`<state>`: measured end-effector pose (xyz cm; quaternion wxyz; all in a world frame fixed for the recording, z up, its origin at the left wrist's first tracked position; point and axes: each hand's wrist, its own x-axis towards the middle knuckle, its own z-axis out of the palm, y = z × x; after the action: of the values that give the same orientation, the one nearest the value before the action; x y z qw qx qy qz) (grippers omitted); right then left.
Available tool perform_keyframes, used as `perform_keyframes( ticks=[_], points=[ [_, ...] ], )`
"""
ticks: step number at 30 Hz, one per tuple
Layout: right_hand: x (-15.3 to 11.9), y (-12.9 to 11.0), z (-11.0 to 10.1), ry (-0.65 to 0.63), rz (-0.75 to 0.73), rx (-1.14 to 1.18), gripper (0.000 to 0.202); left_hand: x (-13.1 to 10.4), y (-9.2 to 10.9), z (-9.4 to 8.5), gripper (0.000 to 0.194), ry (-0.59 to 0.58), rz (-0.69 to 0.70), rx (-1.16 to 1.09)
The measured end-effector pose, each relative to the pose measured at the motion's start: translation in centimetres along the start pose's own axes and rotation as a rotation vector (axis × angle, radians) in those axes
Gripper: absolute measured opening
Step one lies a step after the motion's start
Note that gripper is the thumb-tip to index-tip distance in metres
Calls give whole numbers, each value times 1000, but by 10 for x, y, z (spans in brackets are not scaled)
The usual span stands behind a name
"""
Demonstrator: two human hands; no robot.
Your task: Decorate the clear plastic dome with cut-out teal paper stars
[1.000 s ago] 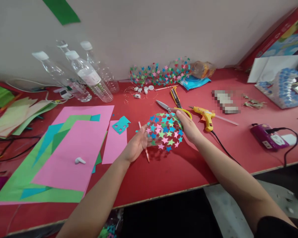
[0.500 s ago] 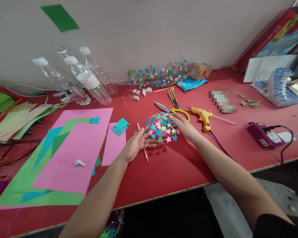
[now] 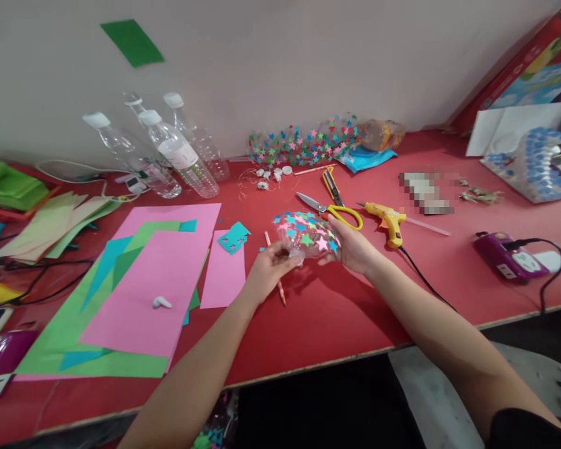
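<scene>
A clear plastic bottle covered in pink, blue and green paper stars is held between my two hands, above the red table. My left hand is closed on its clear end, thumb and fingers gripping the plastic. Around the other end my right hand is wrapped, some fingers hidden behind the bottle. Yellow-handled scissors lie just beyond my right hand, beside a yellow glue gun. A pink patterned pencil lies by my left hand, partly covered by it.
Pink paper sheets and green ones spread at left, with a white earbud on top. Clear bottles lean on the wall. Star-covered bottles lie at the back. A box cutter and purple power strip are at right.
The starred bottle has turned, so its clear end now shows at my left hand. My left hand has gone from spread fingers to gripping that end. The view has shifted slightly.
</scene>
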<state>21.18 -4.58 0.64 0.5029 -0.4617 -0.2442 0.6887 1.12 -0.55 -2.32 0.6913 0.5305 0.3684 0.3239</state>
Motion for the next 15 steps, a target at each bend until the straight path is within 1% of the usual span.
perform_keyframes(
  ticks=[2,4,6,8,11,15],
  points=[
    [2,0,-2,0,-30,-15,32,1,1,-2,31,17,-45,-147],
    [6,-1,-5,64,-56,-19,29,3,3,-4,32,41,-85,-283],
    [10,-1,-9,125,-73,-21,25,3,6,-6,30,70,-101,-370],
    [13,0,-12,152,-77,-19,22,3,9,-6,26,93,-113,-416],
    [15,1,-13,155,-81,-17,21,3,11,-6,22,101,-137,-444],
    [13,2,-12,160,-82,-28,19,2,16,-8,27,70,-196,-493]
  ],
)
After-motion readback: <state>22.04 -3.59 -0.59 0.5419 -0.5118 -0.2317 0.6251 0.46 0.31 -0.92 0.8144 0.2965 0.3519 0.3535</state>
